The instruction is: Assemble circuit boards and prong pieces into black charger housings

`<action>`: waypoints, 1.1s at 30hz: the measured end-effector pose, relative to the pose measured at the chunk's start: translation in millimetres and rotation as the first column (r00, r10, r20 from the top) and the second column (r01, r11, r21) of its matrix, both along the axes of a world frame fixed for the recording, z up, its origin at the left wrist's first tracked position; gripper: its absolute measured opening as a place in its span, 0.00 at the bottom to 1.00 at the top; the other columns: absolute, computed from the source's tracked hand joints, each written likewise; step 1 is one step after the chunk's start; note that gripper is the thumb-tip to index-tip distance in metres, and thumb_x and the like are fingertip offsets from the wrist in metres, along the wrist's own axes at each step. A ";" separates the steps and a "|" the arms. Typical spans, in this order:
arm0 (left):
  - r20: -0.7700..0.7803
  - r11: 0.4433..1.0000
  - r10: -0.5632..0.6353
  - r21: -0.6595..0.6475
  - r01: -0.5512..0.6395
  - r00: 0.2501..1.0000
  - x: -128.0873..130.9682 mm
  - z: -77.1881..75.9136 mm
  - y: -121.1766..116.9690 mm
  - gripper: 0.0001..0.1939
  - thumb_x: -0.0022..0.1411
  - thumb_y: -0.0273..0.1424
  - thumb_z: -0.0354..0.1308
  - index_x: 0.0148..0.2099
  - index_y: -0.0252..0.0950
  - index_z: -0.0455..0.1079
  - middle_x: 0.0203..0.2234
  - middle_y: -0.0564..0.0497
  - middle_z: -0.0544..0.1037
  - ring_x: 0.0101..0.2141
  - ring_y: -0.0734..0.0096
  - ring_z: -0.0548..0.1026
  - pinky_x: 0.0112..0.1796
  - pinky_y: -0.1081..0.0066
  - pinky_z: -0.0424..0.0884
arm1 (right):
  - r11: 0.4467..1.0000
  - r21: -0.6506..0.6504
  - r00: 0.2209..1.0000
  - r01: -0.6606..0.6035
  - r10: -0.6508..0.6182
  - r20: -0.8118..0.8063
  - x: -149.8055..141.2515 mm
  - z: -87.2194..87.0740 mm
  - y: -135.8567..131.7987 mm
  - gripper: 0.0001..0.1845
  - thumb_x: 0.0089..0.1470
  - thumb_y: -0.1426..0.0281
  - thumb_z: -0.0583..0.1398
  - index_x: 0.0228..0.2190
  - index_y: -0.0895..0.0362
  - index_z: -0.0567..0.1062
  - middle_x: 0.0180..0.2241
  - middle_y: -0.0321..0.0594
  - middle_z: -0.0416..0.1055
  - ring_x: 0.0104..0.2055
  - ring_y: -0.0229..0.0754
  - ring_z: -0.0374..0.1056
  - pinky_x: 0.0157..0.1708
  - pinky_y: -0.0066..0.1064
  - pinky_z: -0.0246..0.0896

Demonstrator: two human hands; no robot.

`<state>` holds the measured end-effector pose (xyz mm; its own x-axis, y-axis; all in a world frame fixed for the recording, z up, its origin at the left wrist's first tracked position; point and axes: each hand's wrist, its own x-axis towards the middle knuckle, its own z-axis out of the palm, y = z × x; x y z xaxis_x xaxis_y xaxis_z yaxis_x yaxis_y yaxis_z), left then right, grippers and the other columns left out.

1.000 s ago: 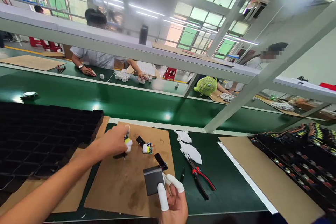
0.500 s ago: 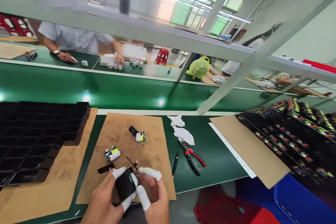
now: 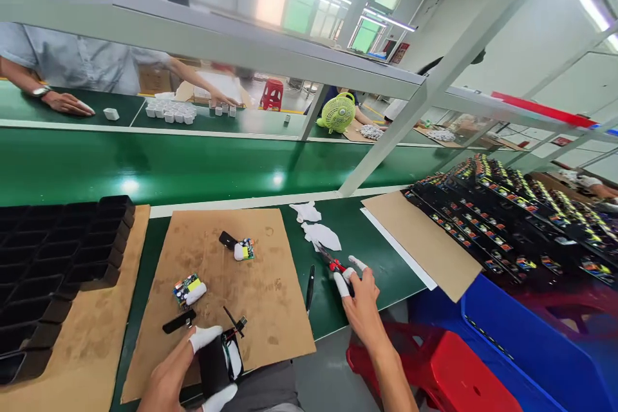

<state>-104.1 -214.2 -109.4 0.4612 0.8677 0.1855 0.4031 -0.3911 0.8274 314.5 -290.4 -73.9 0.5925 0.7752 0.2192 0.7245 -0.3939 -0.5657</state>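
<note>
In my left hand (image 3: 168, 370) is a black plastic housing (image 3: 213, 365), held between fingers in white finger cots. A white part shows in its open side, and a small piece with thin dark leads (image 3: 236, 323) sticks out of the top. My right hand (image 3: 360, 296), also in finger cots, is on the red and black pliers (image 3: 333, 264); their jaws lie by a white cloth scrap (image 3: 322, 236) and the hand covers most of the handles. On the cardboard (image 3: 270, 309) are two small circuit boards (image 3: 190, 290) and a flat black piece (image 3: 179, 320).
A black-handled tool (image 3: 310, 290) lies beside the cardboard. Black housings (image 3: 72, 251) stand in rows at left; trays of boards (image 3: 502, 219) fill the right. A red stool (image 3: 463, 367) and blue bin (image 3: 531, 347) stand below. Across the green divider (image 3: 217, 161), a co-worker handles white pieces.
My right hand has left the housing and moved right to the pliers. My left hand still holds the housing. The view has turned to the right.
</note>
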 end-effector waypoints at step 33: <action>-0.279 0.825 0.016 0.546 0.145 0.960 -40.6 110.8 38.8 0.19 0.59 0.12 0.52 0.45 0.41 0.66 0.40 0.47 0.76 0.38 0.60 0.78 0.37 0.67 0.78 | 0.508 -0.238 0.549 -0.828 0.821 -0.155 -143.1 131.9 27.0 0.11 0.80 0.62 0.56 0.48 0.49 0.78 0.55 0.47 0.77 0.53 0.47 0.81 0.50 0.33 0.80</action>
<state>-144.8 -175.5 1.4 0.6129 0.6183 0.4920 0.5279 -0.7837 0.3274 171.5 -263.5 58.0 -0.3419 0.9374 -0.0660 0.7897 0.2486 -0.5609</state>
